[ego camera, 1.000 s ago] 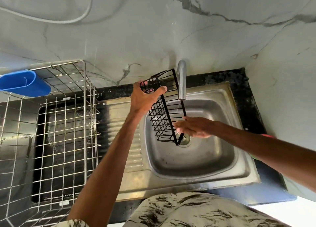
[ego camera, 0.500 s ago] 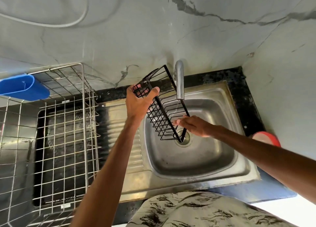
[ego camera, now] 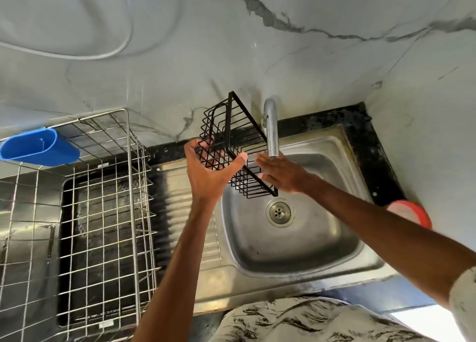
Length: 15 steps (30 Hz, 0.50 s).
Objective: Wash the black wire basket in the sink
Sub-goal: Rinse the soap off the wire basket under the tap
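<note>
Black wire basket (ego camera: 253, 140): raised from the drain (ego camera: 279, 211), now tilted over the sink (ego camera: 334, 213) at 12 o'clock. Left hand (ego camera: 213, 171) grips its end; right hand (ego camera: 282, 174), fingers flat, touches its side. Rinse likely continuing.

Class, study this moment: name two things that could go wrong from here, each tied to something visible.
1. The left hand has its grip on one end only of the tilted black wire basket; it could slip into the sink.
2. The basket's frame sits close beside the faucet and may knock it.
</note>
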{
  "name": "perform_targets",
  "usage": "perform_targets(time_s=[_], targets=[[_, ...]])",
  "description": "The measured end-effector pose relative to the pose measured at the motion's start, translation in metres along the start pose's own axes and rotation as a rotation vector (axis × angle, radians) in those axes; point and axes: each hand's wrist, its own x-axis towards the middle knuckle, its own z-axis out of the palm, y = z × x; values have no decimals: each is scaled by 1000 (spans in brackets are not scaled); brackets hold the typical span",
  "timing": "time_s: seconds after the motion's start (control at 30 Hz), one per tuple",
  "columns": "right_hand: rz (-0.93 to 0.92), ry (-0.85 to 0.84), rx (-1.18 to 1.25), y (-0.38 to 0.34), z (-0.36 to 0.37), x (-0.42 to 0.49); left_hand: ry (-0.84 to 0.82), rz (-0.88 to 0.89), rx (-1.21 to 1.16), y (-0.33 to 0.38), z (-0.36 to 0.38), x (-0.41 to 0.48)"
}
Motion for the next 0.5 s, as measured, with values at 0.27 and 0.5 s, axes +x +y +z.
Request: perform_targets(time_s=[0.27, 0.5], targets=[[113, -231, 372, -15, 5, -18, -83, 43, 37, -14, 5, -9], [70, -65, 49, 1, -13, 2, -62, 55, 36, -5, 13, -14]])
